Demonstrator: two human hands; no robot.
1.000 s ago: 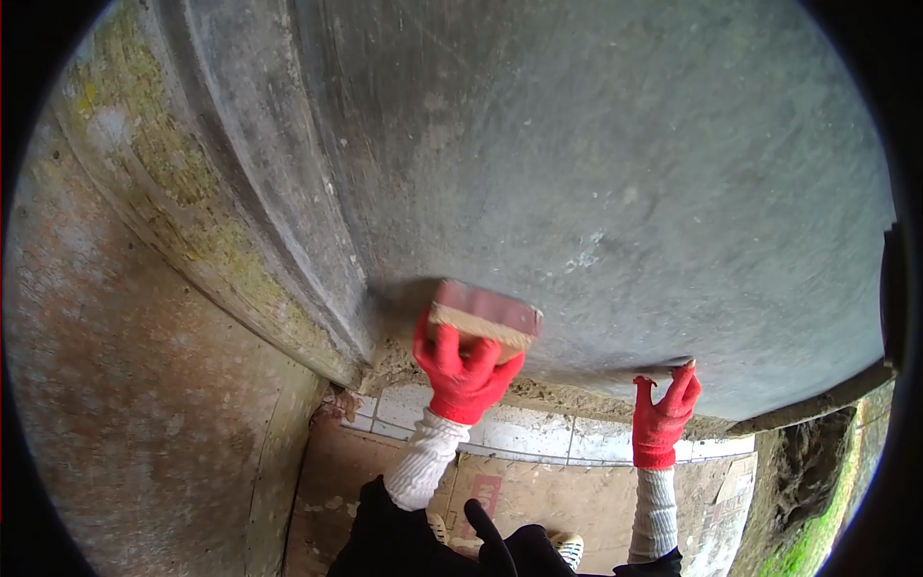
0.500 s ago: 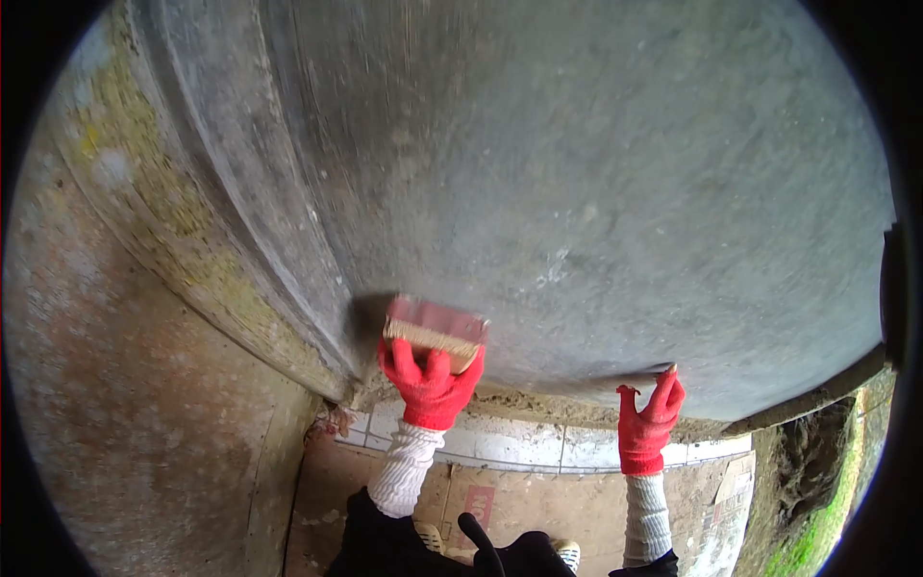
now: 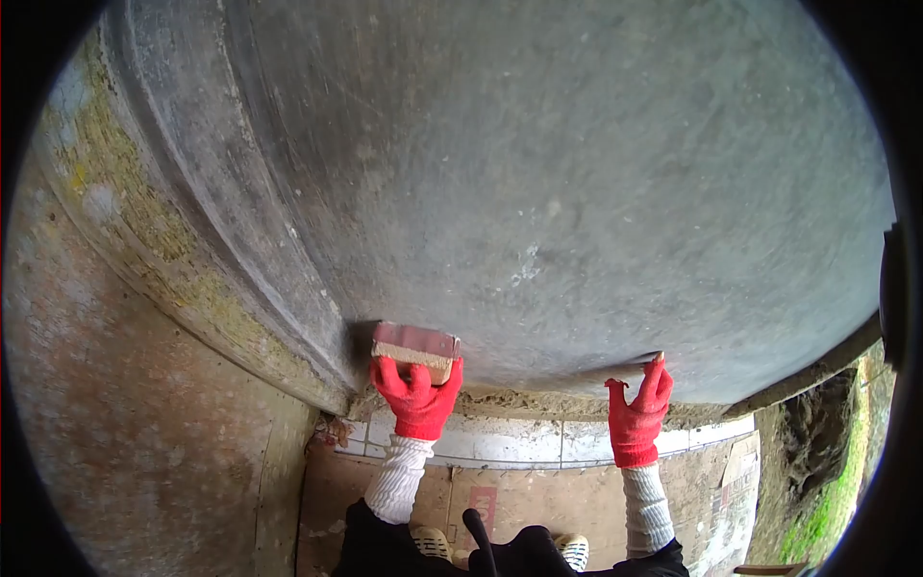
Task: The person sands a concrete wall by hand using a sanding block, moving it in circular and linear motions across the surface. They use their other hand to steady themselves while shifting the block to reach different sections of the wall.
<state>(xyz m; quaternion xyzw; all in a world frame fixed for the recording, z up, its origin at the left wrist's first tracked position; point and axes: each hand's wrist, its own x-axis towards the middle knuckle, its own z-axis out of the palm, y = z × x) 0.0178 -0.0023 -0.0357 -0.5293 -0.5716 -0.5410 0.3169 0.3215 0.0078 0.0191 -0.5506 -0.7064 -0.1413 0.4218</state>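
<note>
My left hand, in a red glove, grips a sanding block with a maroon face and a tan, rough-edged layer under the fingers. The block rests against the large grey curved wall, low down near its left-hand ridge. My right hand wears a red glove with torn fingertips. Its thumb and fingers are apart, with a bare fingertip at the grey surface and no held object visible. A shadow falls on the wall beside it.
White tiles run along the wall's foot, with a crumbly dirt edge above them. Flattened cardboard lies under my feet. At left stands a stained brown panel. Dark earth and greenery show at the lower right.
My left hand and the sanding block have moved slightly left and down in the view. My right hand shifts a little left and up; the view itself has also moved slightly.
</note>
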